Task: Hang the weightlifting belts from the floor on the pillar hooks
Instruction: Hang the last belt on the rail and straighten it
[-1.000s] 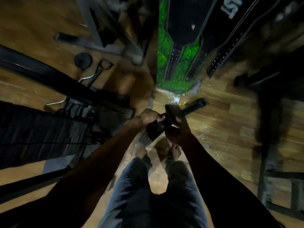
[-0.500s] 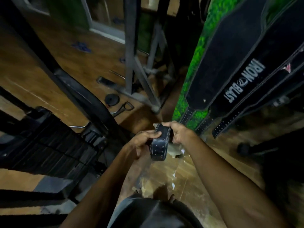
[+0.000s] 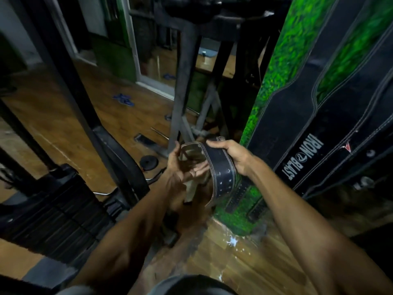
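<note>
A black leather weightlifting belt [image 3: 221, 167] with white stitching and punched holes curls in a loop between my hands, just left of the green pillar [image 3: 276, 67]. My right hand [image 3: 234, 156] grips its upper edge from above. My left hand [image 3: 182, 167] has its palm turned up and fingers spread at the buckle end, touching the loop's inner side. Several black belts hang down the pillar's face, one of them the belt marked IRON BLAST [image 3: 302, 160]. No hook is visible in this view.
A black weight-stack machine [image 3: 53, 207] and its slanted frame [image 3: 70, 81] stand close on the left. A grey steel rack [image 3: 182, 92] rises behind my hands. A small weight plate [image 3: 148, 162] and a handle lie on the wooden floor [image 3: 244, 262].
My view has tilted up from the floor toward the pillar. Both hands have raised the belt and unrolled it into a wider loop; my left hand has opened under the buckle end.
</note>
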